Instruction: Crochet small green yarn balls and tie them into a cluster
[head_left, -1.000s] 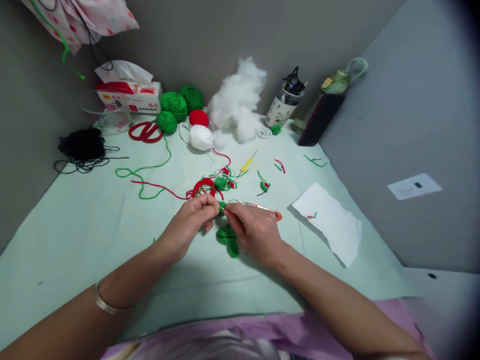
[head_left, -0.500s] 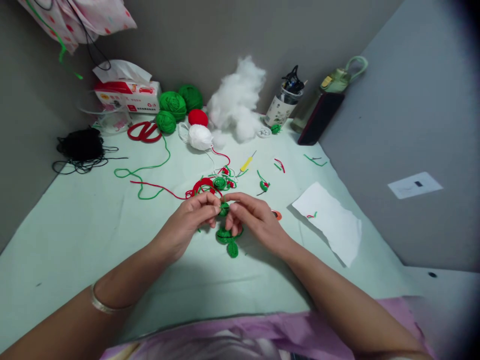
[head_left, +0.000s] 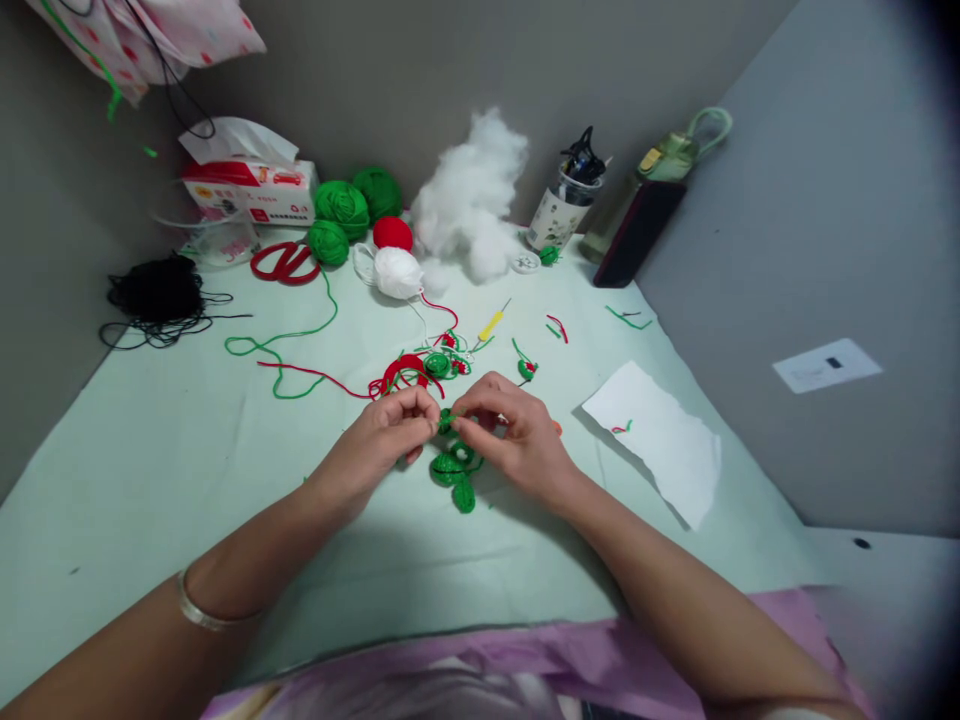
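Observation:
Between my hands is a small green crocheted piece (head_left: 445, 421), mostly covered by fingers. My left hand (head_left: 382, 435) pinches its left side with thumb and forefinger. On the other side, my right hand (head_left: 517, 430) has thumb and fingertips closed on the same piece; whether a yarn end or a needle is also in them is too small to tell. Just below lie several green crocheted pieces (head_left: 448, 469) with a dark strand across one. Past my fingertips are a loose coil of red yarn (head_left: 405, 372) and small red-and-green crocheted bits (head_left: 459, 366).
A yellow-handled crochet hook (head_left: 491, 326) lies beyond my hands. At the back stand green yarn balls (head_left: 342, 207), white stuffing (head_left: 476, 200), a tissue pack (head_left: 251, 190), a pen cup (head_left: 561, 210) and a bottle (head_left: 667, 160). Red-handled scissors (head_left: 285, 263) and black yarn (head_left: 156, 295) lie left, torn paper (head_left: 656, 440) right.
My right hand's fingers have drawn up and closed to a pinch at the green piece, uncovering more of the green pieces below. My left hand keeps its pinch.

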